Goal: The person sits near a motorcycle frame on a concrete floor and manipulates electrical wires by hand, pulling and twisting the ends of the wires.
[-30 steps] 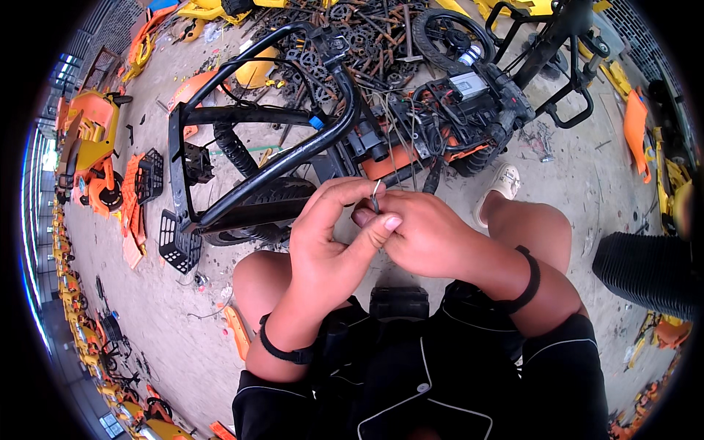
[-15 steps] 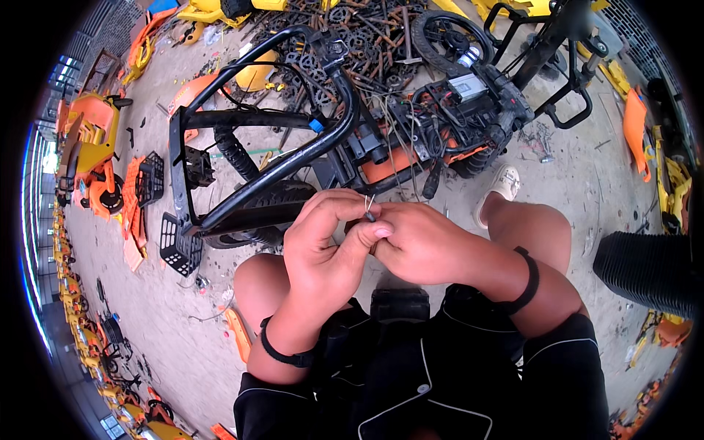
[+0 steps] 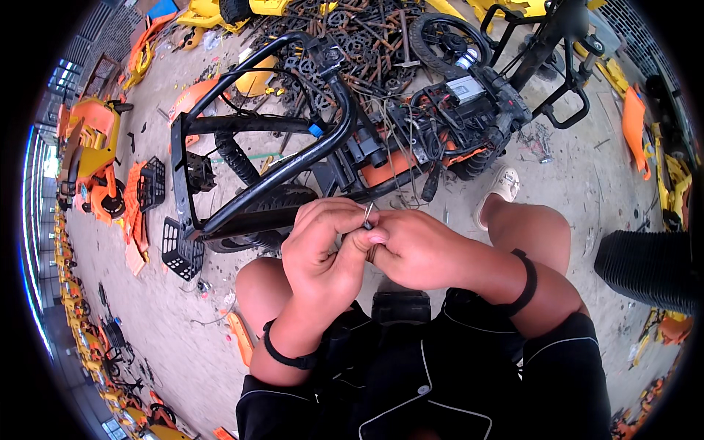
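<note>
My left hand (image 3: pixel 320 248) and my right hand (image 3: pixel 423 251) meet over my lap, fingertips pinched together. Between them sticks up the end of a thin, pale, wire-like piece (image 3: pixel 368 213) with a dark bit at its base; most of it is hidden by the fingers. Just beyond my hands lies a black tubular vehicle frame (image 3: pixel 273 167), a blue connector (image 3: pixel 316 130) on it. To its right is a section with exposed wiring (image 3: pixel 418 121) and an orange panel (image 3: pixel 392 165). Neither hand touches the frame.
A heap of rusty sprockets and rods (image 3: pixel 352 44) lies behind the frame, near a small wheel (image 3: pixel 449 42). Black baskets (image 3: pixel 182 248) sit at the left. A stack of black ribbed parts (image 3: pixel 642 271) stands at the right. Orange and yellow panels edge the floor.
My hands stay pinched together and have shifted only slightly. The visible wire-like end shows at a slightly different angle.
</note>
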A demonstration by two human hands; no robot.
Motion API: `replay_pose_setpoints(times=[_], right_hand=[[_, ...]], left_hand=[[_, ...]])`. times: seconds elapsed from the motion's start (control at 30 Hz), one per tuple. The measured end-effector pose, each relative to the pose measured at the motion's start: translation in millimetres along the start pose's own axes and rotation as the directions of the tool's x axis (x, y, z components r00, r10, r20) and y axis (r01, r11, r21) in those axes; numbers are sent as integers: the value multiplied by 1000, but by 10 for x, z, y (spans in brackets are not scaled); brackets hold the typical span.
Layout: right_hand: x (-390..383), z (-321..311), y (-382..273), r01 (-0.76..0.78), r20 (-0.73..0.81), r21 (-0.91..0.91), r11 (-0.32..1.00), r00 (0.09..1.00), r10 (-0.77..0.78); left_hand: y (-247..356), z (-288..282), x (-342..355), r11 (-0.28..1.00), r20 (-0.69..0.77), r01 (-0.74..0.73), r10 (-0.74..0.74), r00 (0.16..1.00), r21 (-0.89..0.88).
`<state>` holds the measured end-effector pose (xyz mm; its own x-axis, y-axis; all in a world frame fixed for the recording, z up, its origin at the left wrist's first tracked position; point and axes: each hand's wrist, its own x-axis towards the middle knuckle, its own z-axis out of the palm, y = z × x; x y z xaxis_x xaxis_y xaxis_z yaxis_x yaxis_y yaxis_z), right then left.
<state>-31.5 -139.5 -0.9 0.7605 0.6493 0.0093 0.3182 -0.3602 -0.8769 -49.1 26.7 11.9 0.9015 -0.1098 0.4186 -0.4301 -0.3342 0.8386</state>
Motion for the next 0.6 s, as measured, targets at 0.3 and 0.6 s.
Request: replay_pose_setpoints(times=[0.3,0.6], right_hand=[[-16,-31,-68,15,35,114,993,999,-19],[-2,-47,13,-88,99,467,880,994,47]], left_hand=[[-6,-14,-20,992,-52,-126,125,991,-24],[-65,-14,1,951,0,156,-161,987,-266]])
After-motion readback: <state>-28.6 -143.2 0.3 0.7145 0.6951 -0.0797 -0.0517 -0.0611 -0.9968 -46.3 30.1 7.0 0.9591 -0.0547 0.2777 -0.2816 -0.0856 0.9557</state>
